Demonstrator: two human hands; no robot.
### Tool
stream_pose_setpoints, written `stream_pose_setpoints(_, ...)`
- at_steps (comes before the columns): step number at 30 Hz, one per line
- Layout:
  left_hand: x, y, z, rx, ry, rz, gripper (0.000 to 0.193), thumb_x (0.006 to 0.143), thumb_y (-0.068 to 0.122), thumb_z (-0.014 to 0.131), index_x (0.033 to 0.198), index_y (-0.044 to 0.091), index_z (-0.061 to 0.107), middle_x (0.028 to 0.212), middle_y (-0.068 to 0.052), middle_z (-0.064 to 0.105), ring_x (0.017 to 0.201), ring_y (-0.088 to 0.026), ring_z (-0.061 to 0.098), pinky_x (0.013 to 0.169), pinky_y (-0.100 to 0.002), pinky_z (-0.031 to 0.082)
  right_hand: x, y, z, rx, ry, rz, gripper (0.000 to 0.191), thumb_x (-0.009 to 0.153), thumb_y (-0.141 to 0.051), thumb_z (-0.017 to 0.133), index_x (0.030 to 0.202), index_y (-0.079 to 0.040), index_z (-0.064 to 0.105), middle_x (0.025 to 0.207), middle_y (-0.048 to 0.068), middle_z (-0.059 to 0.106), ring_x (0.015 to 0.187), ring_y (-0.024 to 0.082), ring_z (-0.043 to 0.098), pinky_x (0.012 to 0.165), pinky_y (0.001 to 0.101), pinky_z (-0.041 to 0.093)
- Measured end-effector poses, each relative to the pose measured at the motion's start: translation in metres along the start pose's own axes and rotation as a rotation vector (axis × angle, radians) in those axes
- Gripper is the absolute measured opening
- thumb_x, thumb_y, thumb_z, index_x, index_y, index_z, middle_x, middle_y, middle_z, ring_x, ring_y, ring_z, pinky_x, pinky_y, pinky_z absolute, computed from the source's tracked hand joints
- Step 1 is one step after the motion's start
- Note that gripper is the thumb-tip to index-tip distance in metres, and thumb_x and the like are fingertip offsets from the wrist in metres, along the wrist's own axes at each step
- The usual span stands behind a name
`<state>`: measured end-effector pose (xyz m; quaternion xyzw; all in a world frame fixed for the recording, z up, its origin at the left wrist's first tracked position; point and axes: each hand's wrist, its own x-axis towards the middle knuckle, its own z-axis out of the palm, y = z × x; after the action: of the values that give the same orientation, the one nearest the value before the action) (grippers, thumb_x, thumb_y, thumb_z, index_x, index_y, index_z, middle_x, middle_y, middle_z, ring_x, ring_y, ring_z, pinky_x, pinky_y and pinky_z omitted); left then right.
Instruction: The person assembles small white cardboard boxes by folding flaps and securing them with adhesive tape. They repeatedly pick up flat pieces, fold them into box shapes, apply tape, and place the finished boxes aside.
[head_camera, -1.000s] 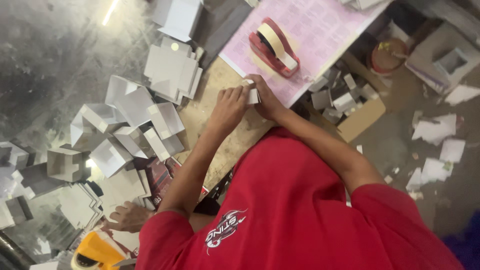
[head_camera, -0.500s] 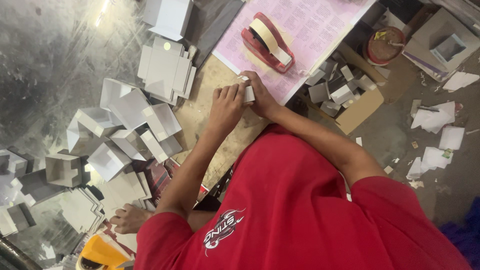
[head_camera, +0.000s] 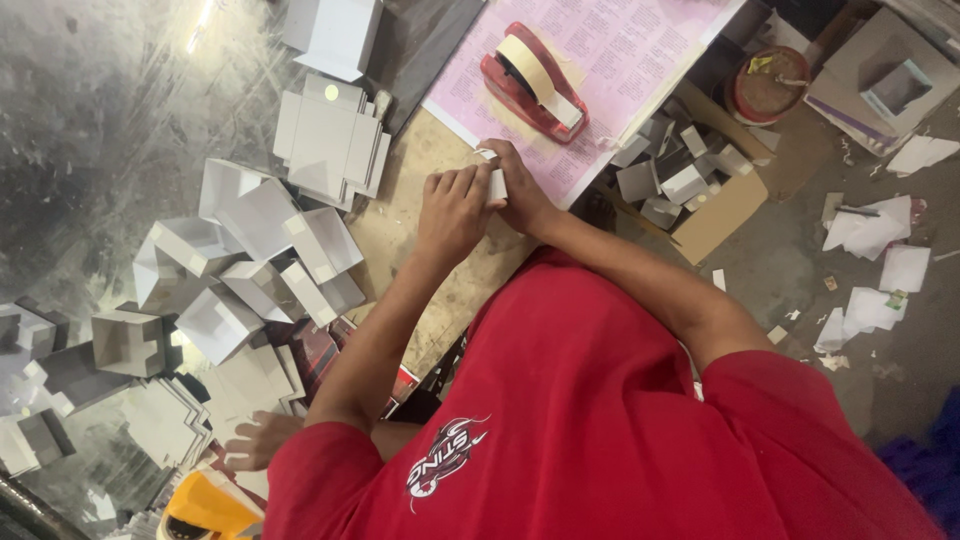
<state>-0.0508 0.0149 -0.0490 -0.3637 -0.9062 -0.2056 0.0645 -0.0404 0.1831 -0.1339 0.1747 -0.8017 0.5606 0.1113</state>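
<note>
My left hand (head_camera: 450, 205) and my right hand (head_camera: 522, 188) meet over a brown board (head_camera: 400, 225) and together pinch a small white cardboard piece (head_camera: 496, 182). The piece is mostly hidden by my fingers. Just beyond it a red tape dispenser (head_camera: 535, 82) with a beige roll rests on a pink printed sheet (head_camera: 620, 45). My red shirt fills the lower part of the view.
Several folded white open boxes (head_camera: 250, 260) and flat white blanks (head_camera: 328, 135) lie to the left. A brown carton (head_camera: 715, 215) of small grey-white pieces stands to the right, with paper scraps (head_camera: 870, 230) and a round tin (head_camera: 768, 82) beyond. A bare foot (head_camera: 255, 440) and a yellow object (head_camera: 200, 505) lie at lower left.
Both hands stay closed on the small white piece, with the fingers shifting slightly on it. The view has drifted a little; nothing else has moved.
</note>
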Motion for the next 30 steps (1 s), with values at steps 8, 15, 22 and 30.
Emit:
stream_pose_setpoints(8,0.001,0.008,-0.010,-0.035,0.026,-0.020,0.055,0.097,0.038,0.069,0.138,0.003,0.061,0.123,-0.010,0.066,0.109,-0.026,0.061,0.094,-0.043,0.040,-0.001,-0.001,-0.001,0.015,-0.030,0.067,0.060,0.101,-0.010,0.069,0.150,-0.006,0.036,0.143,0.021,0.045,0.133,0.037,0.054,0.111,0.0410,0.047)
stream_pose_setpoints(15,0.003,0.008,-0.013,-0.010,0.020,-0.030,0.051,0.095,0.037,0.071,0.134,0.006,0.063,0.122,-0.008,0.067,0.109,-0.025,0.061,0.093,-0.044,0.041,0.004,-0.017,-0.031,-0.002,-0.162,0.009,0.088,0.080,-0.007,0.080,0.152,-0.002,0.028,0.146,0.026,0.038,0.134,0.045,0.044,0.114,0.0462,0.039)
stream_pose_setpoints(22,0.002,0.010,-0.010,0.003,0.035,-0.046,0.050,0.097,0.040,0.069,0.132,0.005,0.065,0.121,-0.008,0.067,0.108,-0.025,0.062,0.092,-0.044,0.041,-0.027,-0.019,-0.076,0.331,0.056,0.242,0.056,0.097,0.011,0.060,0.149,-0.002,0.045,0.138,0.019,0.058,0.132,0.027,0.059,0.117,0.0391,0.047)
stream_pose_setpoints(30,0.004,0.010,-0.013,-0.012,0.043,-0.028,0.051,0.096,0.040,0.070,0.131,0.003,0.065,0.120,-0.009,0.067,0.107,-0.026,0.062,0.091,-0.044,0.041,-0.026,-0.031,-0.077,0.435,0.228,0.392,0.067,0.101,0.008,0.067,0.153,-0.009,0.028,0.109,0.013,0.073,0.097,0.014,0.071,0.087,0.0261,0.058)
